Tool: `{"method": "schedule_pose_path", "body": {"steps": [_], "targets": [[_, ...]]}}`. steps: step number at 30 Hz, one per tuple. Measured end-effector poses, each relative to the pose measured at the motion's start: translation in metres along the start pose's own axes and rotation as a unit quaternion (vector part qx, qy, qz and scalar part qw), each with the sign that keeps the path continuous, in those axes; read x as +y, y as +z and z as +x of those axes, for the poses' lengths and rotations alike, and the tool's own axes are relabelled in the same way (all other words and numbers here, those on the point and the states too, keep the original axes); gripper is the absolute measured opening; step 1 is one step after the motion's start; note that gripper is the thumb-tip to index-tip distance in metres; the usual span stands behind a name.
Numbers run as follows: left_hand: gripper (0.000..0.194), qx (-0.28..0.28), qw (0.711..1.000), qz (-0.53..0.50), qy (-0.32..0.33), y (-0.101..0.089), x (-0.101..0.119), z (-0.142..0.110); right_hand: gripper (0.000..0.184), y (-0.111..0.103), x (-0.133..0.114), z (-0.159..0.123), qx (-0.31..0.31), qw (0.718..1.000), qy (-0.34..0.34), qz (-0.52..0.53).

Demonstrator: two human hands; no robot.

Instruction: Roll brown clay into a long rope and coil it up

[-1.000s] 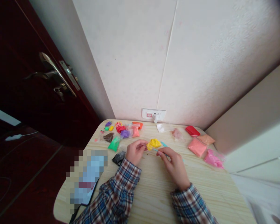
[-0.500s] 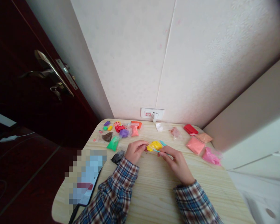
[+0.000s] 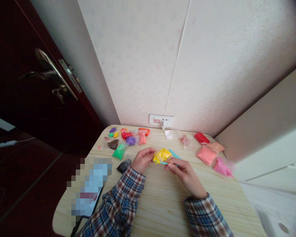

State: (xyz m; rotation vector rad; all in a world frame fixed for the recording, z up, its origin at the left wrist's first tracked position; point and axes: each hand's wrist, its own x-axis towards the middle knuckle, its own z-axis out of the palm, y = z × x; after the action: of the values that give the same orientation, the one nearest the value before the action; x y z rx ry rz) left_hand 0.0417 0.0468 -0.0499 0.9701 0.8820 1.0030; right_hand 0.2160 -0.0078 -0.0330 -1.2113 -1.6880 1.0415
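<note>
My left hand (image 3: pixel 143 160) pinches the left end of a clear bag of yellow modelling clay (image 3: pixel 162 155) above the table. My right hand (image 3: pixel 184 171) grips a thin light-blue modelling tool (image 3: pixel 163 163), its tip against the near side of the yellow bag. Behind the right fingers a second light-blue tool (image 3: pixel 173 153) shows, partly hidden by the hand. Left of my left wrist lies a bag of black clay (image 3: pixel 124 166), and beyond it a bag of green clay (image 3: pixel 118 152).
Bags of brown (image 3: pixel 112 144), purple (image 3: pixel 131 141) and red clay (image 3: pixel 126 135) lie back left near small coloured pieces (image 3: pixel 112 129). Coral (image 3: pixel 206 155) and pink bags (image 3: pixel 222 168) lie right. A blurred-out screen (image 3: pixel 92 187) is at the left edge. A wall socket (image 3: pixel 161 120) sits behind the table.
The yellow bag has turned, showing a broader face, and has come slightly nearer. The blue tool's tip has shifted along its near side. Both hands stay close to it.
</note>
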Motion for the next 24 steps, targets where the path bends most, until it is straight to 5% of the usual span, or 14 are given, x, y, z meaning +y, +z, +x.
{"method": "schedule_pose_path", "body": {"steps": [11,18,24], "targets": [[0.025,0.142,0.987,0.044,0.058,-0.007,0.004,0.004,0.025,-0.007,0.008,-0.008,0.23,0.949,-0.021,-0.213],[0.02,0.137,0.985,0.076,0.079,-0.006,-0.001,0.004,0.026,0.003,0.003,-0.004,0.108,0.973,-0.014,-0.206],[0.014,0.156,0.974,0.125,0.104,-0.001,0.0,0.001,0.029,0.012,-0.001,-0.004,0.113,0.96,0.004,-0.257]]}}
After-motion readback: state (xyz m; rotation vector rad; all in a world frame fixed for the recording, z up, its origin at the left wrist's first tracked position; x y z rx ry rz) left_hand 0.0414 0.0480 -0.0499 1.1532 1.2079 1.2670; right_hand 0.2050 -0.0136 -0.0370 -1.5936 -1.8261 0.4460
